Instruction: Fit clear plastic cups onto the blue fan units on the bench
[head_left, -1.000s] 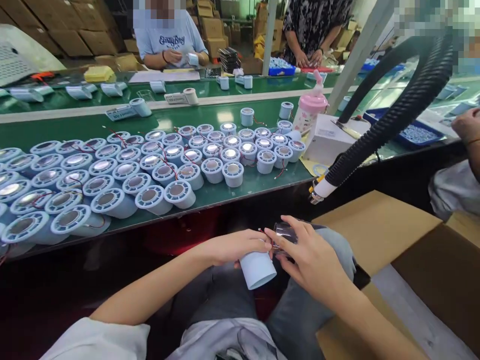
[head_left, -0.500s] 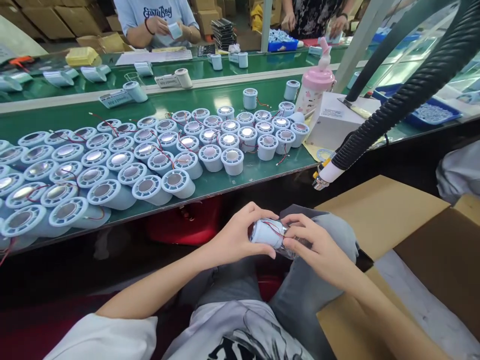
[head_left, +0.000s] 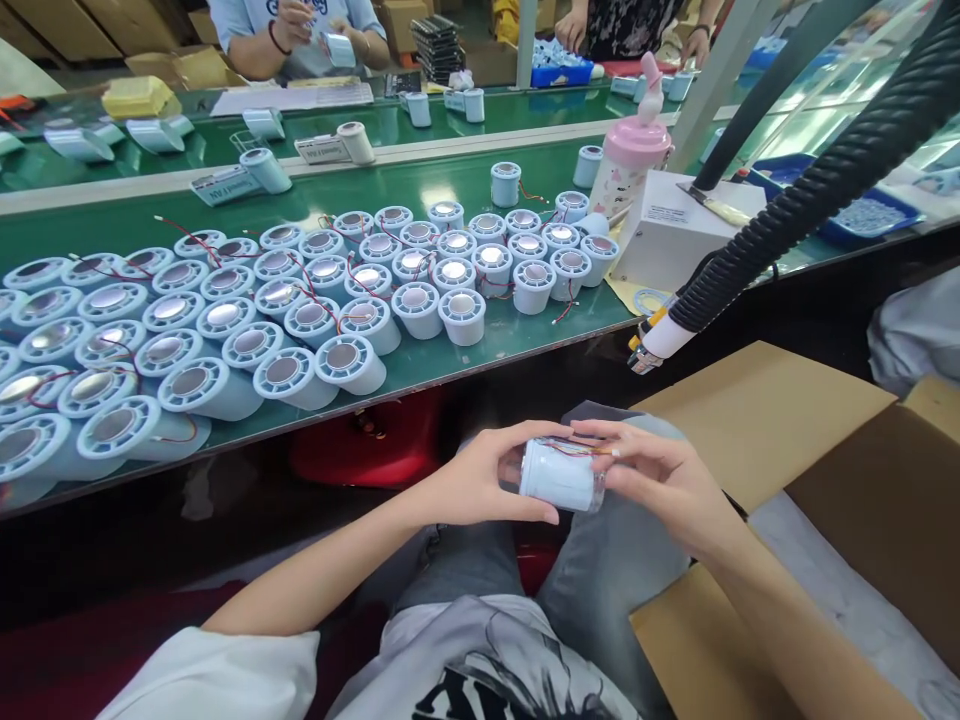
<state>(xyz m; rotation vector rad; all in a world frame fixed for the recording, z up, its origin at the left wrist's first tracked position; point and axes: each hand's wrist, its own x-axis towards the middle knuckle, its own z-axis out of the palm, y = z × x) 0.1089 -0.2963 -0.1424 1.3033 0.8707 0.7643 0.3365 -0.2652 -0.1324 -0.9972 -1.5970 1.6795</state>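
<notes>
I hold a pale blue cylinder [head_left: 559, 475] sideways over my lap, with thin red wires lying across it. My left hand [head_left: 480, 478] wraps its left end, thumb underneath. My right hand [head_left: 660, 480] grips the right end, where a clear plastic piece shows at the bottom edge. Both hands are closed on it. On the green bench [head_left: 442, 375] in front stand several more pale blue cylinders [head_left: 345, 362] with shiny metal discs on top and red wires.
A black ribbed hose [head_left: 787, 215] ends above the bench edge at right. A white box [head_left: 667, 235] and pink bottle [head_left: 628, 165] stand beside it. An open cardboard box [head_left: 757, 420] sits by my right knee. Other people work across the far belt.
The cylinder has turned from end-down to lying sideways between my hands, and the clear piece now sits on its right end. My view has tipped slightly downward.
</notes>
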